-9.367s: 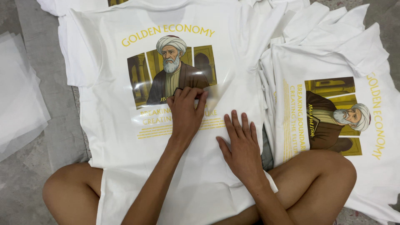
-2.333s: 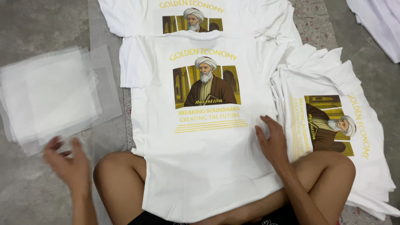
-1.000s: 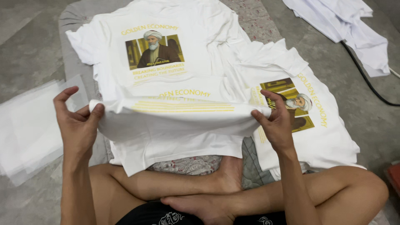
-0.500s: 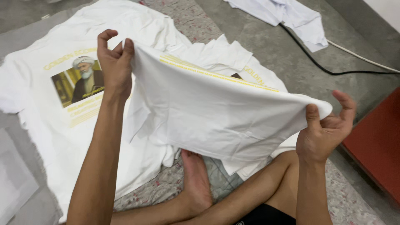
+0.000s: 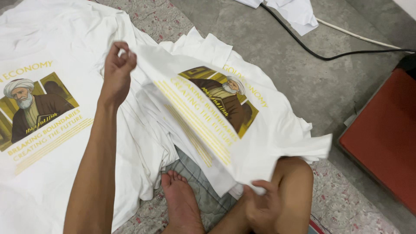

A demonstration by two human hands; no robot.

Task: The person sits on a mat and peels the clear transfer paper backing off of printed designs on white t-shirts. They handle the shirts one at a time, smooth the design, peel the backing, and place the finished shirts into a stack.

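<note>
White cotton printed T-shirt (image 5: 242,130) hung pinched by my left hand (image 5: 116,71) and right hand (image 5: 262,208); I judged a loose pinch could drop it crumpled

No packages, labels, signs, screens.

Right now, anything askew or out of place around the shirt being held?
The black cable snakes loose across the bare floor beside a crumpled white cloth. The held shirt hangs slanted between the left hand and right hand.
</note>
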